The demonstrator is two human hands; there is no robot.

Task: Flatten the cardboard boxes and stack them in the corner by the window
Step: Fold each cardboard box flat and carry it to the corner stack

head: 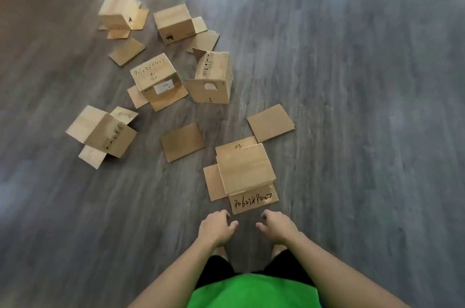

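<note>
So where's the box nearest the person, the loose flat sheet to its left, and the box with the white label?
Nearest box (243, 168), head view, on its top panel.
Loose flat sheet (183, 142), head view, on the middle of the sheet.
White-label box (153, 73), head view, on its handwritten top panel.

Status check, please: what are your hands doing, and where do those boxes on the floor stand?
Left hand and right hand empty, loosely curled, above the nearest box. Six boxes standing unflattened on the floor. Loose cardboard sheet alongside. Nothing blocking.
</note>
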